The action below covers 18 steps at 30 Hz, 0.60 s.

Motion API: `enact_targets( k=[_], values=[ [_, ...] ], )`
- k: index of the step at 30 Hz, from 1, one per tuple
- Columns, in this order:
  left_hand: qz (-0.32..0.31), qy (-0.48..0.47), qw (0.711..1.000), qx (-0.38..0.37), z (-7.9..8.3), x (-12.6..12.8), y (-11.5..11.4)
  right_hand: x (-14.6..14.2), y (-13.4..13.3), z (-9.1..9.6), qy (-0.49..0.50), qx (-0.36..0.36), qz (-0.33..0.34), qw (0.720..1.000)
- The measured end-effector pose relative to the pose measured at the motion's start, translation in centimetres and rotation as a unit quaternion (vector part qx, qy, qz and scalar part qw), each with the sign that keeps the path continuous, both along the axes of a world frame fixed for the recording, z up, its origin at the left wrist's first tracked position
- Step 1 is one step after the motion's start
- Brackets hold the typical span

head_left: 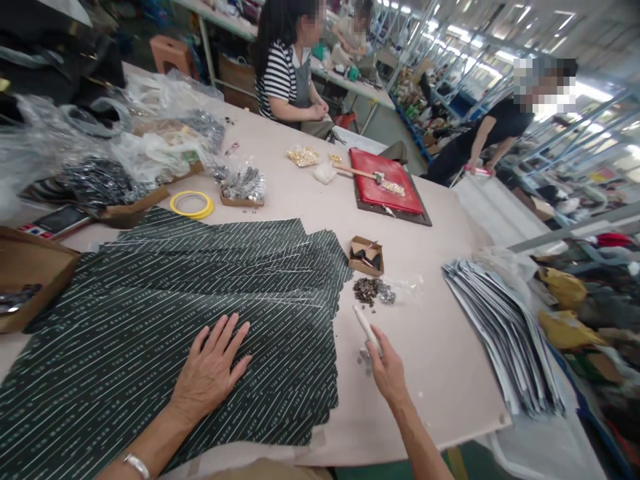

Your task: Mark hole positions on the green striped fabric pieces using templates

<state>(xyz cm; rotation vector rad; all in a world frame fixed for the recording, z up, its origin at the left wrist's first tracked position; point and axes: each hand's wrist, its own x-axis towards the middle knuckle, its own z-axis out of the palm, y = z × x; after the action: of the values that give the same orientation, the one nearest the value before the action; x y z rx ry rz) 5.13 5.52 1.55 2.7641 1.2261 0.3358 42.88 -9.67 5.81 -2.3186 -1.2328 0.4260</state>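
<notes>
My left hand (210, 370) lies flat, fingers spread, on a fanned stack of dark green sheets (150, 313) printed with pale lines. My right hand (385, 370) rests on the table just right of the sheets, closed round a short white rod-like tool (365, 327) that points away from me. A few small metal bits (364, 357) lie right beside that hand. Further ahead sit a heap of dark rivets (370, 291) and a small open cardboard box (367, 255).
A stack of grey sheets (500, 320) lies at the table's right edge. A red pad with a hammer (383, 187) sits at the far side, a yellow tape roll (191, 204) and plastic bags (100, 140) at left. A seated person (287, 73) and another standing person (490, 133) work beyond.
</notes>
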Motion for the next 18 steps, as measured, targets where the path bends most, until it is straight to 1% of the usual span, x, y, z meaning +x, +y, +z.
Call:
enact_targets(
  k=[2,3,4,6,8,11,14,18],
  values=[
    [-0.003,0.006,1.0,-0.004,0.5,-0.4,0.8,0.1,1.4,-2.7,-0.025,0.013,-0.01,1.0],
    [0.001,0.013,1.0,-0.011,1.0,-0.6,1.5,0.0,1.9,-3.7,-0.037,0.018,-0.011,0.999],
    [0.006,0.023,0.999,-0.021,1.5,-0.9,2.4,-0.2,2.2,-4.4,-0.048,0.021,-0.008,0.999],
    [0.017,0.045,0.998,-0.044,2.6,-1.5,4.5,-0.6,2.3,-5.2,-0.07,0.028,0.001,0.997],
    [0.015,0.064,0.995,-0.073,3.7,-1.9,6.9,-1.0,2.2,-5.2,-0.092,0.037,0.006,0.995],
    [-0.005,0.084,0.99,-0.114,5.2,-1.9,9.6,-2.0,2.4,-4.5,-0.117,0.058,0.018,0.991],
    [-0.021,0.098,0.985,-0.142,6.6,-1.1,11.1,-4.0,3.7,-3.6,-0.11,0.075,0.069,0.989],
    [-0.025,0.111,0.979,-0.166,7.6,0.0,12.4,-7.5,7.0,-2.3,-0.07,0.075,0.159,0.982]
  ],
)
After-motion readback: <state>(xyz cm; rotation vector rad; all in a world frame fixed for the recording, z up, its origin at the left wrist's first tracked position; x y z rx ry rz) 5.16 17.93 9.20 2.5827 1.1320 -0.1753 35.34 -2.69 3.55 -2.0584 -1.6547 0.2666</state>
